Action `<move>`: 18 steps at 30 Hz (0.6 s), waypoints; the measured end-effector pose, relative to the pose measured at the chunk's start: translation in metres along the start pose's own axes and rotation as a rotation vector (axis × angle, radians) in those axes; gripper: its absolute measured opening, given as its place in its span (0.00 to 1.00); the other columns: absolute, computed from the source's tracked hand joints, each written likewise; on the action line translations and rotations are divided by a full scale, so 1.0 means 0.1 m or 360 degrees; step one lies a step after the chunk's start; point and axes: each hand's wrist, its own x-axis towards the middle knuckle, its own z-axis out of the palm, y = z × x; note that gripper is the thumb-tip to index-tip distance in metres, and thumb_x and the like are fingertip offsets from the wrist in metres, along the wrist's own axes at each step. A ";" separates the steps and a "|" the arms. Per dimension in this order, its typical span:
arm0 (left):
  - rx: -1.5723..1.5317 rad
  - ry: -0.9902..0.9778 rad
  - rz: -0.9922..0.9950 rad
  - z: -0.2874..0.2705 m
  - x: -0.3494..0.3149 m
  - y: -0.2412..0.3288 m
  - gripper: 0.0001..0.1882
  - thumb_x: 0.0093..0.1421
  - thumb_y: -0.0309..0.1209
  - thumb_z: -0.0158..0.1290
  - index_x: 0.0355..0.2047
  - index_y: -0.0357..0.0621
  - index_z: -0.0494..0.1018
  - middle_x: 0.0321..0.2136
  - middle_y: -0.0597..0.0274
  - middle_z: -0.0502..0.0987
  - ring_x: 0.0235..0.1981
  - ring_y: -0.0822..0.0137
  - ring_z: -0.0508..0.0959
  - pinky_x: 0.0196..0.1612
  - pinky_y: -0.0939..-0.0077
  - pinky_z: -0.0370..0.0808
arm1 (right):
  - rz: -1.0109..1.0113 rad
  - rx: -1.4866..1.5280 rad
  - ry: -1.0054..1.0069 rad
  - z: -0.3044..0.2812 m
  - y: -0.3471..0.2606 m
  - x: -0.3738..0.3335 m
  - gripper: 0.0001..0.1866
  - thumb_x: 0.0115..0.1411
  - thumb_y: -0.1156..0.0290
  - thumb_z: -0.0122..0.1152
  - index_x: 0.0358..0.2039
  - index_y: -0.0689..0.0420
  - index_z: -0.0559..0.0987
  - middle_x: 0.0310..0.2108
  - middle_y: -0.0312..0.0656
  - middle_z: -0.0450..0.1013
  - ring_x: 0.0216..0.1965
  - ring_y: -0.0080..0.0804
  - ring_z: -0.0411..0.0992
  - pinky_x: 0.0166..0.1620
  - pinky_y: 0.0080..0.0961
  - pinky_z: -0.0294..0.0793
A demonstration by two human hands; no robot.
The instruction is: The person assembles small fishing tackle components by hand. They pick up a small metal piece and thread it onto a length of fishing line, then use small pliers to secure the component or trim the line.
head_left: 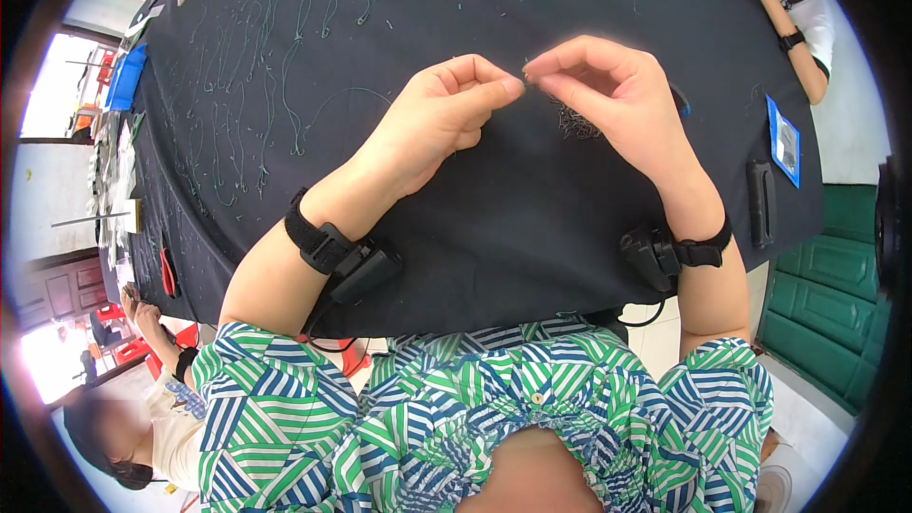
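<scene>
Over the black cloth-covered table (532, 228), my two hands meet almost fingertip to fingertip. My left hand (446, 109) is closed in a pinch, with the other fingers curled in. A thin green thread (347, 90) curves over the cloth to that hand. My right hand (617, 95) pinches thumb and forefinger together close to the left fingertips; what sits between them is too small to make out. Just under the right hand lies a pile of small dark wire-like metal pieces (578, 123), partly hidden by it.
Many green threads with small hook-like ends (299, 147) lie on the left. Red-handled pliers (168, 273) and a blue tray (126, 78) are at the left edge. A blue-edged packet (784, 142) and a black bar-shaped object (762, 204) lie right. Two people sit at the sides.
</scene>
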 end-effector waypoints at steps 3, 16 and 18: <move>0.0067 -0.0009 -0.0016 0.00 0.00 0.00 0.06 0.65 0.33 0.54 0.36 0.45 0.71 0.19 0.81 0.59 0.16 0.86 0.51 0.18 0.88 0.48 | -0.0044 -0.0163 0.0023 0.02 -0.07 -0.01 0.07 0.60 0.76 0.60 0.38 0.60 0.81 0.35 0.39 0.79 0.37 0.24 0.77 0.43 0.19 0.76; 0.0064 -0.0075 -0.0020 -0.03 0.00 0.00 0.07 0.66 0.34 0.53 0.38 0.45 0.72 0.19 0.81 0.59 0.16 0.85 0.52 0.19 0.87 0.48 | -0.0312 -0.0517 0.0143 0.04 -0.07 0.00 0.09 0.56 0.79 0.62 0.39 0.58 0.81 0.32 0.41 0.78 0.33 0.28 0.78 0.38 0.20 0.77; 0.0056 -0.0082 -0.0024 -0.03 0.00 0.00 0.06 0.66 0.33 0.53 0.38 0.45 0.72 0.19 0.81 0.59 0.16 0.85 0.52 0.19 0.87 0.48 | -0.0412 -0.0530 0.0139 0.05 -0.06 0.00 0.10 0.55 0.78 0.63 0.39 0.57 0.81 0.31 0.41 0.78 0.32 0.28 0.78 0.37 0.20 0.77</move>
